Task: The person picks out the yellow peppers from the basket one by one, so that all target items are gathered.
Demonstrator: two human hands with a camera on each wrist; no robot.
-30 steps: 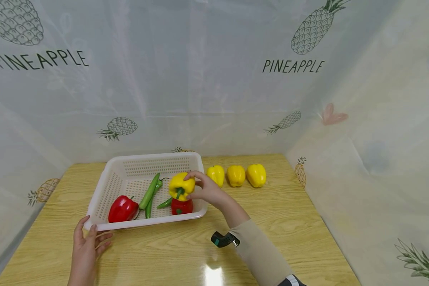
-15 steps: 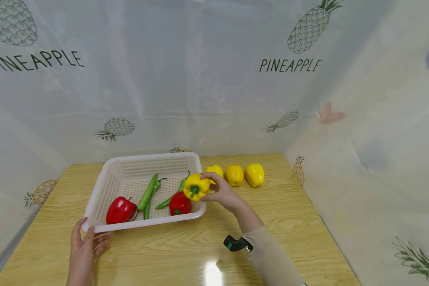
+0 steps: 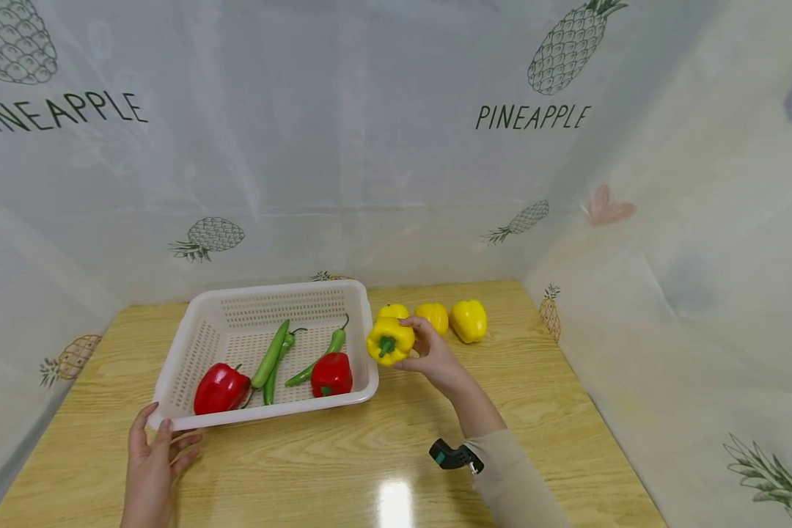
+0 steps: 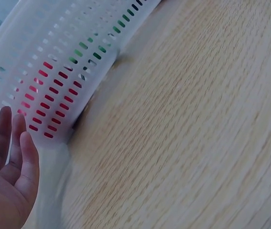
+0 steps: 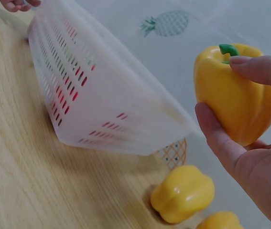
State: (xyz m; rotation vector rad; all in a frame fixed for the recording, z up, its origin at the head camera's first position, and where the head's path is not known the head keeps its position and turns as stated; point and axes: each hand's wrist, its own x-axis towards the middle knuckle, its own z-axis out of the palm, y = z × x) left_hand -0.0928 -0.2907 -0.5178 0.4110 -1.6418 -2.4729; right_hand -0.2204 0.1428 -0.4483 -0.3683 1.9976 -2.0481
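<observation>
My right hand (image 3: 441,363) holds a yellow bell pepper (image 3: 389,342) with a green stem, just off the right end of a white slotted plastic basket (image 3: 284,416). In the right wrist view the thumb lies near the stem and the fingers curl under the pepper (image 5: 238,95). At the basket's front left corner, the thumb and index finger of my left hand (image 3: 150,466) grip the rim, while the other fingers spread below it. Inside the basket lie a red bell pepper (image 3: 221,389) at left, another red pepper (image 3: 332,374) at right, and long green peppers (image 3: 273,356) between them.
Behind the right hand, a row of yellow bell peppers (image 3: 468,321) stands on the wooden table (image 3: 303,469), partly hidden by the held one. A pineapple-printed plastic sheet (image 3: 369,147) hangs behind the table and along its right side.
My right hand has carried the yellow bell pepper rightward, from over the red pepper in the basket to beyond the basket's right end. The left hand keeps its hold on the corner.
</observation>
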